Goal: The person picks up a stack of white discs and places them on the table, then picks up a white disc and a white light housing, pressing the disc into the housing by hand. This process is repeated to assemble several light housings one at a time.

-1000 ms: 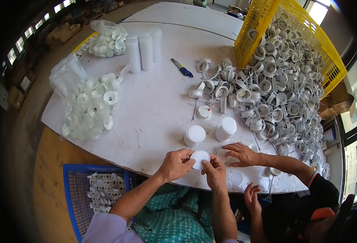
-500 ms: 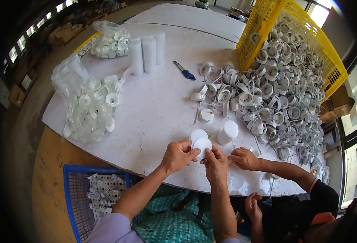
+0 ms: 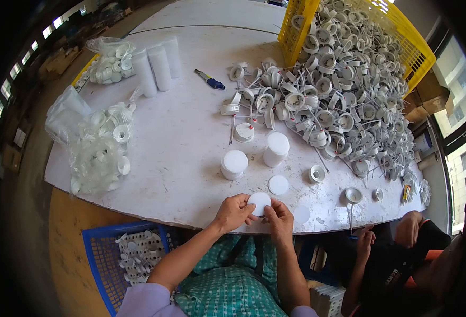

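A round white disc (image 3: 259, 204) is held between my two hands near the table's front edge. My left hand (image 3: 235, 212) pinches its left rim, and my right hand (image 3: 280, 219) grips the right rim with thumb and fingers. Just beyond it lies a single white disc (image 3: 278, 185) flat on the table (image 3: 190, 179). Two upright stacks of white discs, a left one (image 3: 234, 164) and a right one (image 3: 276, 149), stand behind that. To the right of my right hand another pale disc (image 3: 301, 214) lies flat.
A yellow crate (image 3: 296, 31) spills a heap of white wired fittings (image 3: 344, 100). Bags of white parts (image 3: 103, 153) and wrapped cylinders (image 3: 160, 67) stand left, a blue pen (image 3: 214, 83) behind. A blue basket (image 3: 98, 264) is below; a co-worker (image 3: 391, 264) sits right.
The view has shifted. The co-worker's hand has drawn back from the table beside my right hand. My hands and the disc are now apart from the left stack, and a single disc shows on the table.
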`<action>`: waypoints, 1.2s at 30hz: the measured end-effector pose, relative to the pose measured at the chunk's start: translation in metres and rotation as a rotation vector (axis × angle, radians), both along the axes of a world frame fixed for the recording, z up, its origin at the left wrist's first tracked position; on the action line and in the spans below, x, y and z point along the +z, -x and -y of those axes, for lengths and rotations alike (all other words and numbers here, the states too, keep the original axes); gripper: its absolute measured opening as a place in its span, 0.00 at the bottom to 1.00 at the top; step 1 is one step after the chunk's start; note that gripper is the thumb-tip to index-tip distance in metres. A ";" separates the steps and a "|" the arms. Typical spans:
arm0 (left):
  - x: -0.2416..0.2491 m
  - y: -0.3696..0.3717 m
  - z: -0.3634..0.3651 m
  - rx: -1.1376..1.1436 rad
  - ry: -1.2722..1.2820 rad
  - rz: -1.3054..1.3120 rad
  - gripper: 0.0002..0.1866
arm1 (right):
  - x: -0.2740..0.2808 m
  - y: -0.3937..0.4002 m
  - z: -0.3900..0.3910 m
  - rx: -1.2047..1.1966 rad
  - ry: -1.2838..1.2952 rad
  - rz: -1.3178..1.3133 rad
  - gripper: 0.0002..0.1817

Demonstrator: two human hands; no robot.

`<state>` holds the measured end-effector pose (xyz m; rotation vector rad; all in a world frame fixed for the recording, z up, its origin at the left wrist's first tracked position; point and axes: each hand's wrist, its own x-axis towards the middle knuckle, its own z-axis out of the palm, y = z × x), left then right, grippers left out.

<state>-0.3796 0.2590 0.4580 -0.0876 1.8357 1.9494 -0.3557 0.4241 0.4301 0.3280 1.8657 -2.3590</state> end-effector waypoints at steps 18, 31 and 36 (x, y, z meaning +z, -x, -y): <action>-0.028 0.057 -0.052 0.108 0.082 0.039 0.16 | -0.014 0.060 -0.053 -0.162 -0.503 -0.199 0.17; -0.029 0.058 -0.051 0.041 0.126 0.095 0.23 | -0.006 0.068 -0.047 -0.067 -1.031 -0.303 0.14; -0.028 0.058 -0.053 0.030 0.130 0.095 0.22 | -0.002 0.066 -0.044 -0.059 -1.066 -0.283 0.16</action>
